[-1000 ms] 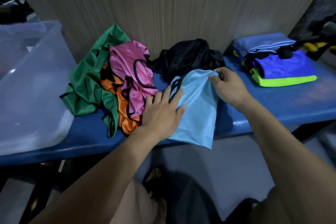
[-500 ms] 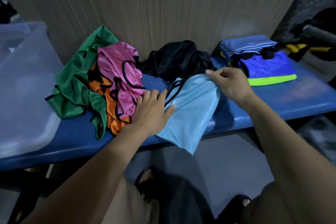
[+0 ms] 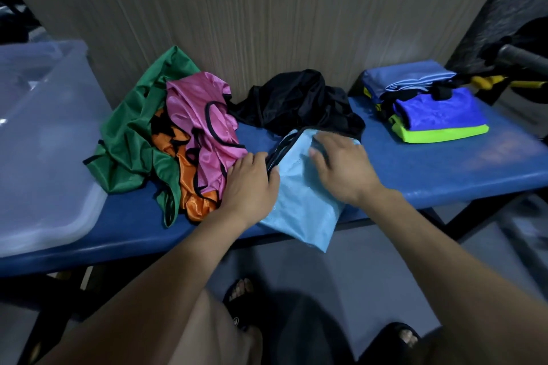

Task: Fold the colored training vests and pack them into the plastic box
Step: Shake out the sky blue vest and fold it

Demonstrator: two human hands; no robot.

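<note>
The light blue vest (image 3: pixel 299 187) lies folded lengthwise on the blue table (image 3: pixel 444 166), its lower end hanging off the near edge, and both hands lie on it, apparently to keep the slippery fabric from sliding while the fold is set. The left hand (image 3: pixel 252 184) lies palm down with straight fingers on the vest's left edge, where the black trim bunches together, pinning that side flat. The right hand (image 3: pixel 344 166) presses on the upper part, fingers spread and only slightly bent; whether its fingertips pinch any cloth cannot be told (the hand is blurred there). The material is a thin, glossy mesh that creases readily, so it probably needs this two-handed hold. Just left of the hands sits an unfolded heap: a green vest (image 3: pixel 130 139), an orange vest (image 3: pixel 192 190) and a pink vest (image 3: pixel 204 115), all crumpled and edged in black. A black vest (image 3: pixel 296 98) is bunched against the wall behind. Folded vests (image 3: pixel 430 109) form a neat, flat stack at the right. The translucent plastic box (image 3: pixel 44 142), smooth and round-cornered, waits at the far left.
</note>
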